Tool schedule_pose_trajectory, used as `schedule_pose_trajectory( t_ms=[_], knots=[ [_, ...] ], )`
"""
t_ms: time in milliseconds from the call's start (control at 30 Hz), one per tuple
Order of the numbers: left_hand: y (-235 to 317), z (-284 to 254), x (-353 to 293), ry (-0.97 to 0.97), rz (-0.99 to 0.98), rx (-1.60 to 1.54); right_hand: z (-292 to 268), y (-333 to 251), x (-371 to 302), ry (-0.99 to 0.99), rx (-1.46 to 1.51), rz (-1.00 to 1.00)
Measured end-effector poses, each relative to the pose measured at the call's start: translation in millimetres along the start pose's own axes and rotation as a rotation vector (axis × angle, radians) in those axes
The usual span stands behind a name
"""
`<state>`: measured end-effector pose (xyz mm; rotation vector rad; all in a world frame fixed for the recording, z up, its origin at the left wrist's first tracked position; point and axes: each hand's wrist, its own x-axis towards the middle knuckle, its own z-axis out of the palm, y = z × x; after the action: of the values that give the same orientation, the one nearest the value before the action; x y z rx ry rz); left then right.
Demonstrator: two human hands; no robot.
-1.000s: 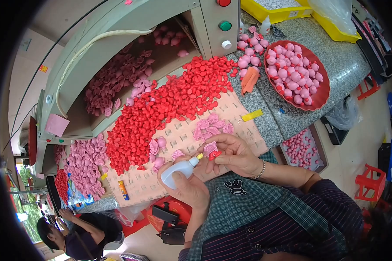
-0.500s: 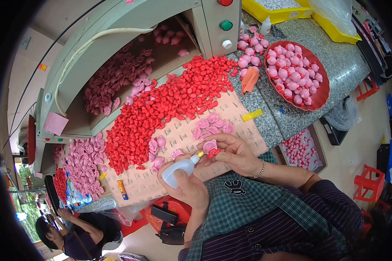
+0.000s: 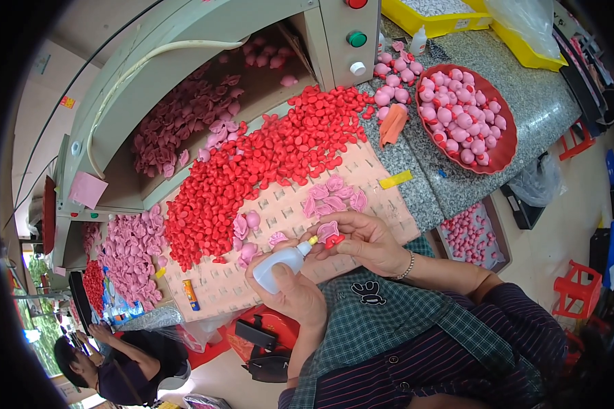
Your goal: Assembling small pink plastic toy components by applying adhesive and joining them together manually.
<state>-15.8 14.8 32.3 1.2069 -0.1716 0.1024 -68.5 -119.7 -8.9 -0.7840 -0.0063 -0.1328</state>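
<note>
I see the left hand (image 3: 295, 294), its grip wrapped around a translucent white squeeze bottle (image 3: 278, 264) with a yellow tip (image 3: 312, 240). My right hand (image 3: 373, 247) pinches a pink cup-shaped piece (image 3: 327, 230) and glossy red piece (image 3: 333, 241) just beside that tip, above the speckled grey worktop's (image 3: 457, 189) peach sheet (image 3: 393, 213).

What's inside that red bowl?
A heap of round pink pieces lies in the bowl. Whatever sits beneath the top ones is covered, so I can't tell.

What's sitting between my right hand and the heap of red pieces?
In the head view, a small cluster of pink petal-shaped pieces lies on the pale peach mat between your right hand and the red heap.
</note>
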Motion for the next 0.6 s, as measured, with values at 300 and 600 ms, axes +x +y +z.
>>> schedule_pose_trajectory(
  t_ms=[300,600],
  knots=[
    [1,2,0,0.019,-0.034,-0.024,-3,4,-1,0.020,0.058,0.017],
    [-5,-8,1,-0.036,0.007,0.077,1,3,0,0.006,0.034,-0.008]
  ],
)
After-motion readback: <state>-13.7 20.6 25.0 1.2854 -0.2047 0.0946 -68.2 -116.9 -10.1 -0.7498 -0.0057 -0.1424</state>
